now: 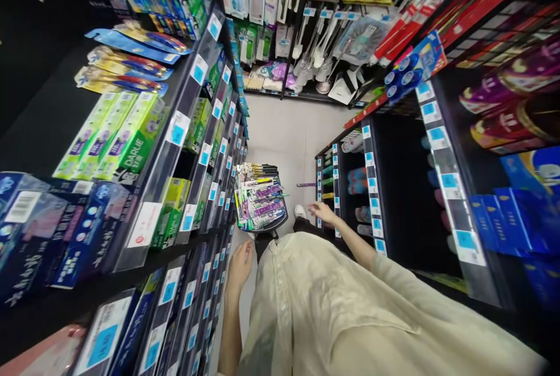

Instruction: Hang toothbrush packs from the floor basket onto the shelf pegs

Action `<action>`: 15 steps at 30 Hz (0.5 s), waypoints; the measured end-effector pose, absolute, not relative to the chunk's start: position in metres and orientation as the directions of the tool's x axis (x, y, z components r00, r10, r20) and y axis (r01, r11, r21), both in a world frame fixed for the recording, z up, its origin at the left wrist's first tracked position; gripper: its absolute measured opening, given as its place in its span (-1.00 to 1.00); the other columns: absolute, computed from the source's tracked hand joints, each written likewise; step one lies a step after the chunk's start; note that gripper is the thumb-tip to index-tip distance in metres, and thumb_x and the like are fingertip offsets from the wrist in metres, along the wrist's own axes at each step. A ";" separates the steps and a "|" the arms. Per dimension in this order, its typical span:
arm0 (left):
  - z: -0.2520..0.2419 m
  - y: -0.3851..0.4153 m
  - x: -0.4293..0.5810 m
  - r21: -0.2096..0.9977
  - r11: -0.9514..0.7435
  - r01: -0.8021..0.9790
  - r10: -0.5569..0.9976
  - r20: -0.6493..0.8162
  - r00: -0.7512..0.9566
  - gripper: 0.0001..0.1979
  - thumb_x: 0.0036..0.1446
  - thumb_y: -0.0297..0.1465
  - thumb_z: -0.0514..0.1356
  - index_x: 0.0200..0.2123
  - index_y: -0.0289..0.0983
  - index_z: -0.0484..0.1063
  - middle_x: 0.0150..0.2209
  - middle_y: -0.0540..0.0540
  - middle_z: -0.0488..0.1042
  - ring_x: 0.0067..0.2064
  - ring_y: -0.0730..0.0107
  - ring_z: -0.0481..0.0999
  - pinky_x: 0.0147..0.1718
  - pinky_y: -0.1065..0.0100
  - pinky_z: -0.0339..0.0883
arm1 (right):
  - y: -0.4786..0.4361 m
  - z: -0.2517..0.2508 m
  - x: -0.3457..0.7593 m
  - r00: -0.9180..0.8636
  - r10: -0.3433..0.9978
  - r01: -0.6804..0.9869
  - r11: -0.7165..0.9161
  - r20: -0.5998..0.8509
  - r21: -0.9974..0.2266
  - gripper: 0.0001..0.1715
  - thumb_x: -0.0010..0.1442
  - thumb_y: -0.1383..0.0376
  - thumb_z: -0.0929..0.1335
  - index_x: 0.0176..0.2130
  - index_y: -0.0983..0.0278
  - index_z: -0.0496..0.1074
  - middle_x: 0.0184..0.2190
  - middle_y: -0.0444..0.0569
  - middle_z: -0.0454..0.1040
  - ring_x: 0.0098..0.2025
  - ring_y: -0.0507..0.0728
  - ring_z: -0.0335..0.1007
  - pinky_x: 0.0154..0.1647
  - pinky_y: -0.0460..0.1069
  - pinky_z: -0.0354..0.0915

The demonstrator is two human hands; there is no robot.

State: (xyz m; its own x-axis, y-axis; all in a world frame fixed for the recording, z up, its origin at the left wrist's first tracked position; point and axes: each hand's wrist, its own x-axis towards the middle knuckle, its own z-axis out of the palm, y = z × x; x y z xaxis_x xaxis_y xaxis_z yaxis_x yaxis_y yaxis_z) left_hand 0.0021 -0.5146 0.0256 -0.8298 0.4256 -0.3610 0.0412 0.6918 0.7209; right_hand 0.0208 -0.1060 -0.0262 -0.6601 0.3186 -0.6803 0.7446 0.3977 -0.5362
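My left hand (240, 260) hangs low beside the left shelves, its fingers loosely bent and nothing visible in them. Just beyond it stands a dark stool (276, 225), its seat covered by a pile of packaged toothbrushes (262, 198). My right hand (322, 213) is held out over the floor near the right shelf, bare, with fingers apart. A thin purple package (307, 185) lies ahead of it by the foot of that shelf; its kind is too small to tell.
Left shelves carry green Darlie toothpaste boxes (135, 143), blue boxes (91, 236) and carded toothbrushes (126, 67). Right shelves (371, 183) hold bottles and blue packs (507, 218). Hanging goods (315, 44) fill the aisle's end. My white shoe (300, 211) is on the pale floor (280, 125).
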 end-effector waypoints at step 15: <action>-0.044 -0.277 0.147 0.695 0.567 -0.442 0.037 -0.558 -0.829 -0.57 0.26 -0.21 0.05 0.08 -0.29 0.40 0.08 -0.35 0.46 0.09 -0.01 0.52 0.00 0.11 0.50 | 0.073 -0.149 0.023 -0.451 0.292 0.881 0.298 -0.843 -0.368 -0.60 0.41 0.17 0.39 0.14 0.32 0.41 -0.05 0.03 0.53 -0.15 0.12 0.54 -0.12 0.08 0.53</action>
